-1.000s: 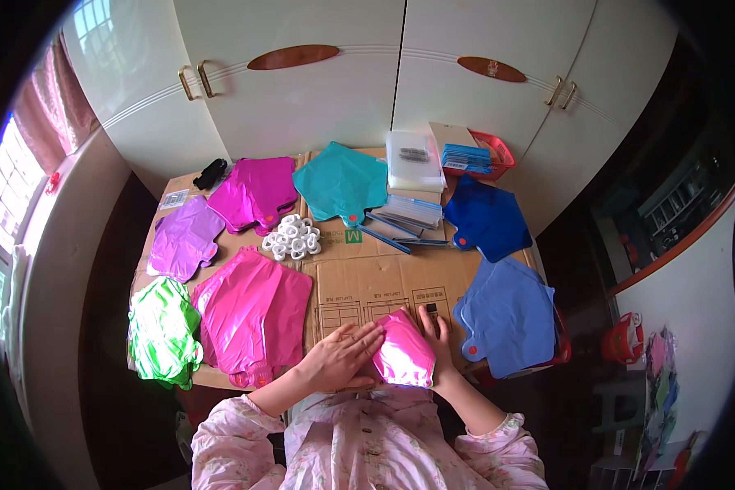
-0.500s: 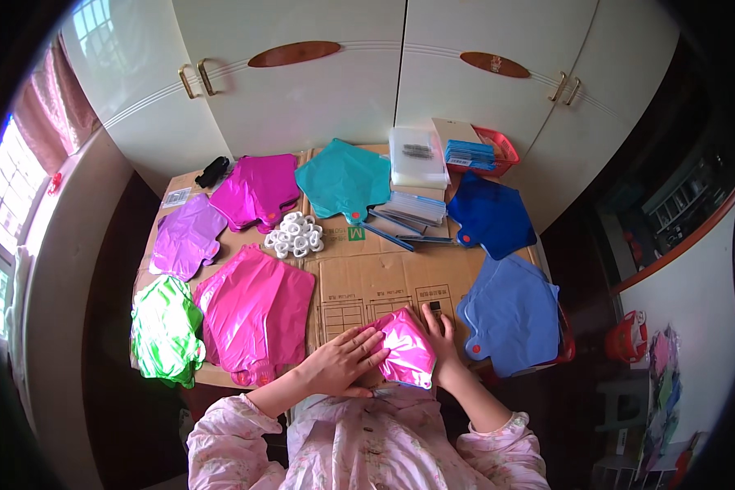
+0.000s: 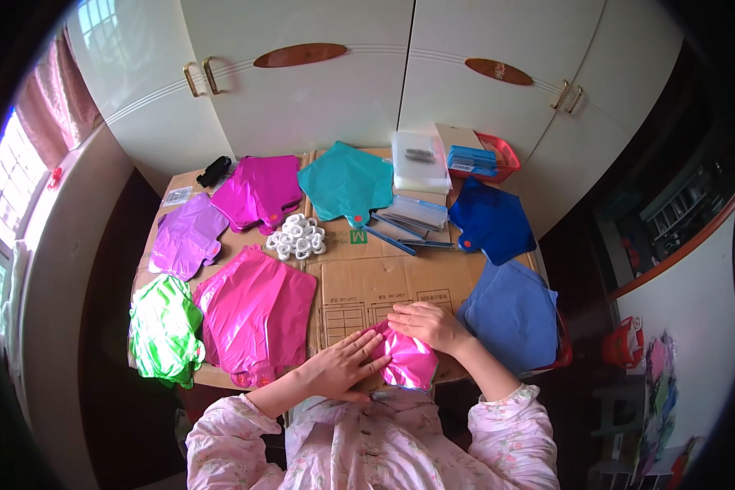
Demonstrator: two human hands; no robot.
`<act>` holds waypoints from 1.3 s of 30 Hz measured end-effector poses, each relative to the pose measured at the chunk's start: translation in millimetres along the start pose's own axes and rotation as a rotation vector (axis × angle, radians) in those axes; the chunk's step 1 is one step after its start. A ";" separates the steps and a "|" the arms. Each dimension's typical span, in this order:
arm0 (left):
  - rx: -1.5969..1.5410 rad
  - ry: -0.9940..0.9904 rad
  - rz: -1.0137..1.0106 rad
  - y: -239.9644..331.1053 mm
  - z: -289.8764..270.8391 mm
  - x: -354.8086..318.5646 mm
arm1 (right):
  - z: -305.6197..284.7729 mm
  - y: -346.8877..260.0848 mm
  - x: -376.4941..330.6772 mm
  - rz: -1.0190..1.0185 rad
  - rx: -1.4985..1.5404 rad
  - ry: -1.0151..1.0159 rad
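Note:
A folded pink foil sheet, which looks like a flat foil balloon (image 3: 409,363), lies at the table's near edge in front of me. My left hand (image 3: 343,367) rests on its left side with fingers stretched out. Across its far edge lies my right hand (image 3: 431,327), fingers extended to the left and pressing flat on the foil. Part of the foil is hidden under both hands. To the left of it is a larger pink foil balloon (image 3: 257,314), and a light blue one (image 3: 510,318) lies to the right.
Cardboard (image 3: 359,273) covers the table. Around it lie green (image 3: 165,327), lilac (image 3: 188,237), magenta (image 3: 259,192), teal (image 3: 345,184) and dark blue (image 3: 492,219) foils. White rings (image 3: 296,238), clear sleeves (image 3: 420,161), blue-edged packets (image 3: 412,219) and a red basket (image 3: 508,157) stand farther back.
My right hand has moved from the foil's right side up and left onto its far edge, its fingers now pointing left. My left hand stays in place.

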State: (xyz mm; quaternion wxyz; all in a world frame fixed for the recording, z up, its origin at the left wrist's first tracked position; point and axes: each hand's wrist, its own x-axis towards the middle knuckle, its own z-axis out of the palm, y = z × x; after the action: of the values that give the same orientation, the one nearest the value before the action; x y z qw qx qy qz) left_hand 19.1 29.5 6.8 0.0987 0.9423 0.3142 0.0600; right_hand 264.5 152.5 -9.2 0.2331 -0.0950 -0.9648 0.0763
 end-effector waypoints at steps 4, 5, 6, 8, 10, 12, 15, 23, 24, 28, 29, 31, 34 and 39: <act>0.013 -0.016 -0.001 -0.1 1.9 -1.8 | 2.6 -0.6 -3.7 -0.017 -0.041 -0.032; 0.009 -0.015 -0.003 0.2 2.9 -1.9 | 2.4 -1.0 -4.3 -0.016 -0.042 -0.040; 0.007 -0.013 -0.005 0.3 2.6 -2.0 | 1.3 -0.9 -3.9 -0.016 -0.044 -0.046; 0.005 -0.005 0.002 1.1 1.9 -1.7 | -0.4 -1.1 -7.0 -0.002 -0.034 -0.103; 0.005 -0.003 0.002 1.4 1.0 -2.2 | -3.8 -6.6 -7.2 0.006 -0.041 -0.184; 0.002 -0.005 0.006 1.7 -0.3 -1.8 | -14.0 -22.0 -10.2 0.017 -0.069 -0.292; -0.009 -0.006 0.004 2.4 -0.1 -3.0 | -24.7 -41.7 -16.5 0.025 0.047 -0.412; 0.053 0.012 -0.042 11.2 0.1 -4.3 | -14.3 -59.1 -30.2 0.097 -0.026 -0.427; 0.073 0.018 -0.061 15.6 0.6 -5.0 | -14.4 -66.0 -29.7 0.131 0.018 -0.399; 0.281 0.268 0.006 37.2 14.2 -9.2 | -5.1 -86.4 -40.8 0.127 -0.070 -0.366; 0.269 0.306 0.013 41.3 19.7 -11.0 | 0.8 -89.3 -46.0 0.118 -0.102 -0.346; 0.246 0.383 0.024 49.2 24.4 -12.2 | -1.7 -96.7 -44.0 0.114 -0.062 -0.211; 0.165 0.493 0.025 51.8 28.0 -15.3 | -11.5 -100.6 -37.6 0.065 -0.067 -0.051; -0.113 0.617 -0.083 45.7 8.1 -6.4 | -45.3 -102.9 -15.9 0.293 0.249 -0.022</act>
State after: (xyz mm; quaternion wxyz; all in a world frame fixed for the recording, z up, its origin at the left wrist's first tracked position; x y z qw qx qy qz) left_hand 41.9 -11.3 8.9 0.0532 0.8590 0.3637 0.3563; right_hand 284.2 53.9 43.5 0.2190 -0.2039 -0.9262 0.2293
